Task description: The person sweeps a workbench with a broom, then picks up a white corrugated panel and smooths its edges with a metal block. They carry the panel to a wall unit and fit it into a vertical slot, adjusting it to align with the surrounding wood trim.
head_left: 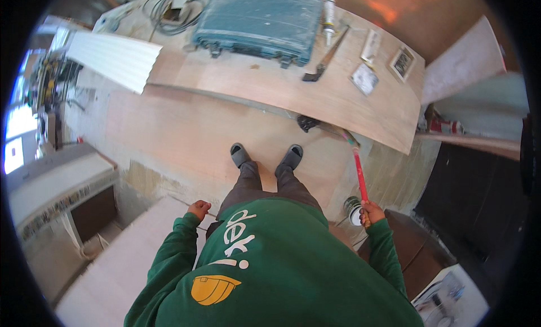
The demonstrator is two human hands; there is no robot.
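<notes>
My right hand (372,212) is wrapped round the end of a broom's red handle (359,172). The handle slants away and left to the table's front edge, where a dark, bristly-looking broom head (307,123) shows low by the floor; part of the stick between is hard to make out. Close beside that hand is a round tin (353,210) with a pale lid or top. On the other side of my body, my left hand (199,209) hangs with its fingers curled, and I see nothing in it.
Ahead, a wooden table (225,82) carries a blue tool case (259,25), a sealant tube (328,20), a handsaw (327,59) and a coiled cable (169,14). A white corrugated panel (115,56) juts out at left. Dark panels (470,191) stand at right.
</notes>
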